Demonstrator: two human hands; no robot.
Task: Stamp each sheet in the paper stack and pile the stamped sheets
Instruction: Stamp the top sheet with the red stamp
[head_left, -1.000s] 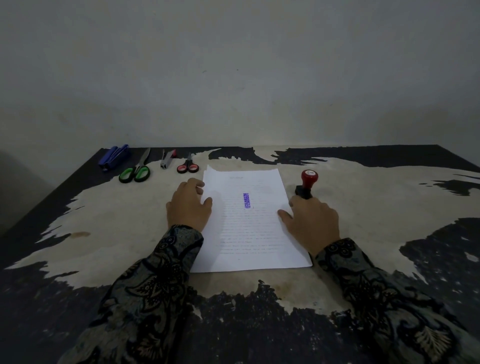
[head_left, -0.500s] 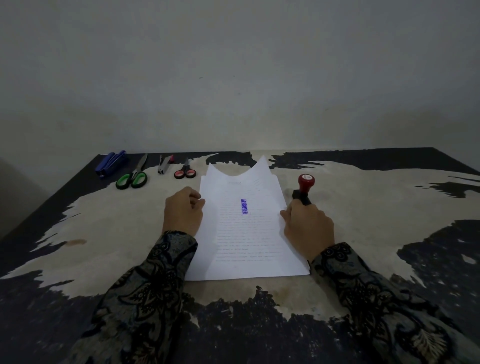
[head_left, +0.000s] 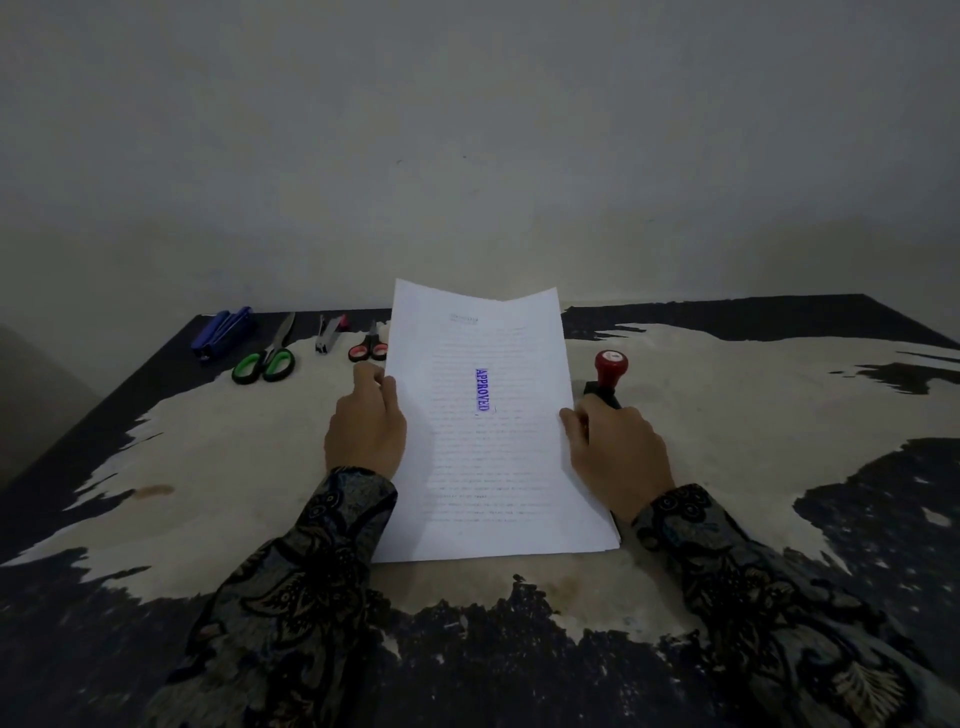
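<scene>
paper stack (head_left: 493, 441) pinched between left hand (head_left: 366, 428) and right hand (head_left: 618, 449) grips, far edge raised.

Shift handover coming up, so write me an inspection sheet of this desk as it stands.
Surface: table, dark top worn pale across the middle.
Job's things: stamped sheet marked APPROVED, far end lifted off the paper stack; red-knobbed stamp upright to its right.
Clutter: blue stapler, green scissors, staple remover, red scissors at far left.
Grips: left hand and right hand pinch the sheet's side edges.
Cables: nothing seen.
Surroundings: plain wall.
</scene>
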